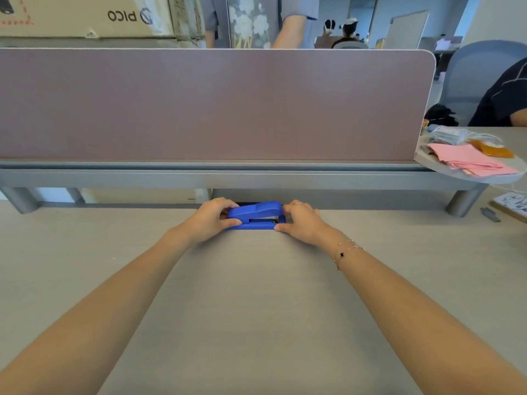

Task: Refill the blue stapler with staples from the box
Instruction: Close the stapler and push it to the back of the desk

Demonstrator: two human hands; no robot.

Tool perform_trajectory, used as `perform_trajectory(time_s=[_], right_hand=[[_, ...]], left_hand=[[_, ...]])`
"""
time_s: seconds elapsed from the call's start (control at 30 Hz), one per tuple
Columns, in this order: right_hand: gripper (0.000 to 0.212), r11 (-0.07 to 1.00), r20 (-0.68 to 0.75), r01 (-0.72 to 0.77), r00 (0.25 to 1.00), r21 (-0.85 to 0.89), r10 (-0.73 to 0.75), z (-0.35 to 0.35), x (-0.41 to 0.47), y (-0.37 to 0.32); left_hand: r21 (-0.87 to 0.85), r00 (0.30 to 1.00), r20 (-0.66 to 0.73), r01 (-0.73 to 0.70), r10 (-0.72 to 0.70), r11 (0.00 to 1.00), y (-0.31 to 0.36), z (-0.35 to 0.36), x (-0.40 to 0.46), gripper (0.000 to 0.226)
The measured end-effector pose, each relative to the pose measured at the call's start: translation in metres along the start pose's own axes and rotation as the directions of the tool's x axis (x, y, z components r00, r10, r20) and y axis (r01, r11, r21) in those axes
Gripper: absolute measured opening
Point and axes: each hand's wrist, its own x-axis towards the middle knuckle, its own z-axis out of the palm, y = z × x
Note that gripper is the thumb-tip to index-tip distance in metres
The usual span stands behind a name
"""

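The blue stapler point(255, 215) lies closed on the grey desk point(256, 295), far from me, just in front of the raised shelf. Its metal nose points right. My left hand point(212, 219) grips its rear end, thumb in front and fingers over the top. At the nose end, my right hand point(302, 220) holds it with the thumb along the base. No staple box is in view.
A grey raised shelf point(228, 178) on round legs and a mauve divider panel point(214, 104) close off the back. Pink papers point(470, 161) and packets lie on the shelf's right end. A seated person is at the far right, another stands behind the divider.
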Motion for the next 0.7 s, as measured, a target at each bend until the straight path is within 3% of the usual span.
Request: perform_trajectory(time_s=[0.37, 0.43, 0.53, 0.6, 0.7], right_hand=[[0.026, 1.000, -0.026, -0.030, 0.999, -0.006, 0.030, 0.007, -0.006, 0.000], [0.028, 0.999, -0.045, -0.035, 0.998, 0.013, 0.036, 0.010, -0.008, 0.002], [0.036, 0.996, -0.139, -0.037, 0.989, 0.085, 0.048, 0.021, -0.016, 0.006], [0.038, 0.994, -0.193, -0.024, 0.980, 0.104, 0.044, 0.026, -0.018, 0.006], [0.039, 0.991, -0.164, -0.049, 0.984, 0.127, 0.070, 0.021, -0.022, 0.003]], left_hand=[[0.030, 0.999, -0.053, -0.005, 0.006, 1.000, -0.002, 0.010, -0.005, 0.028], [-0.109, 0.996, -0.062, 0.050, -0.057, 0.993, -0.002, 0.012, -0.007, 0.036], [-0.431, 0.955, -0.180, 0.139, -0.236, 0.892, -0.005, 0.019, -0.017, 0.058], [-0.493, 0.928, -0.237, 0.140, -0.287, 0.859, -0.009, 0.023, -0.022, 0.055], [-0.482, 0.947, -0.181, 0.149, -0.264, 0.864, -0.004, 0.018, -0.029, 0.045]])
